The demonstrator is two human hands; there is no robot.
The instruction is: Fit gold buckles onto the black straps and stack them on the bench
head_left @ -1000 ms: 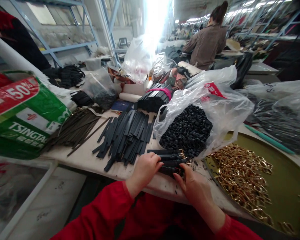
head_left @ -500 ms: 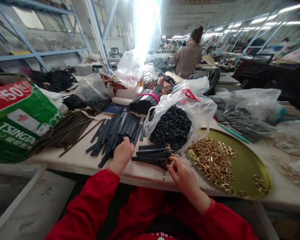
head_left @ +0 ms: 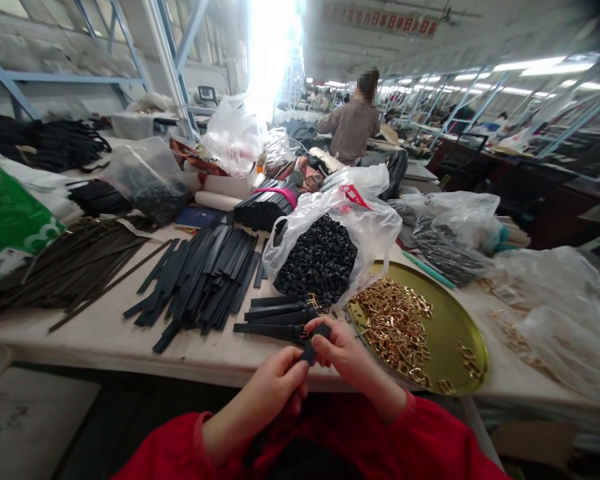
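Close to the table's front edge, a black strap [head_left: 309,351] is held between both my hands. My left hand [head_left: 281,381] is closed on it from below left, thumb on top. The fingers of my right hand [head_left: 341,348] pinch its upper end. Just beyond lie several black straps with buckles [head_left: 275,313], grouped together. A loose pile of flat black strips [head_left: 205,273] spreads out to the left. Behind my right hand, a clear plastic bag [head_left: 375,233] stands open, full of small black loops [head_left: 320,257]. Gold buckles [head_left: 393,327] are heaped on a round gold-coloured tray [head_left: 455,333] at the right.
Brown strips [head_left: 80,267] lie at the far left beside a green bag [head_left: 10,207]. A banded black bundle [head_left: 265,203] and a blue booklet [head_left: 197,217] sit farther back. A teal stick [head_left: 430,270] lies behind the tray. Another person [head_left: 355,123] is in the background.
My left hand has left the strip pile and come right and toward me, with a black strap. My right hand has joined it on the strap. The view has shifted to the right.
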